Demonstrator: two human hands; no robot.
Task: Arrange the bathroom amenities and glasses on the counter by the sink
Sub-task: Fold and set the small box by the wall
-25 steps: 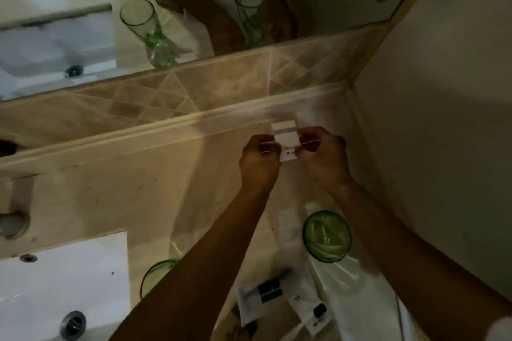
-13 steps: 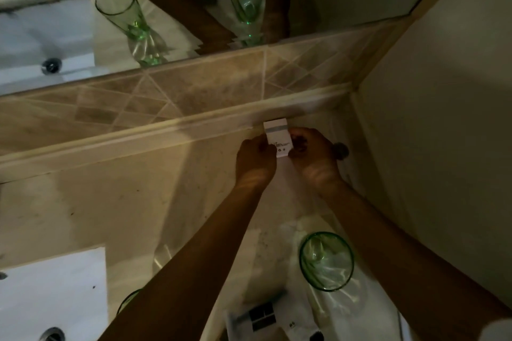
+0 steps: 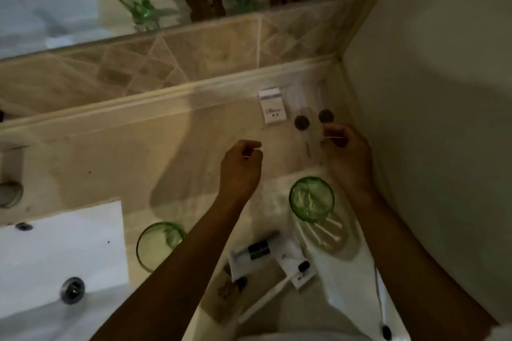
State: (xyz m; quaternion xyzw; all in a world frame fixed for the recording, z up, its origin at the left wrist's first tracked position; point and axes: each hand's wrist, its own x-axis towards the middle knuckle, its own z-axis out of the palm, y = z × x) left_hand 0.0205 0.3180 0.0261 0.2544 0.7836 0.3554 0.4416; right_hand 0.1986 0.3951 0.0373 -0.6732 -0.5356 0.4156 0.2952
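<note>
A small white amenity box (image 3: 272, 105) stands against the back ledge of the beige counter (image 3: 116, 152). Right of it stand two small clear bottles with dark caps (image 3: 302, 122) (image 3: 325, 116). My left hand (image 3: 242, 166) hovers below the box, fingers loosely curled, holding nothing. My right hand (image 3: 345, 152) is just below the bottles, fingers curled and empty. One green glass (image 3: 311, 199) stands near my right wrist. A second green glass (image 3: 159, 243) is partly hidden by my left forearm. More white amenity packets (image 3: 271, 260) lie near the front edge.
A white sink (image 3: 55, 263) with a drain is at the lower left, a tap base (image 3: 9, 192) beside it. The mirror (image 3: 69, 0) above the tiled backsplash reflects both glasses. A plain wall (image 3: 429, 105) closes the right side.
Both hands have let go of the white box, which now stands at the back ledge, and have drawn back toward me. The view has shifted a little.
</note>
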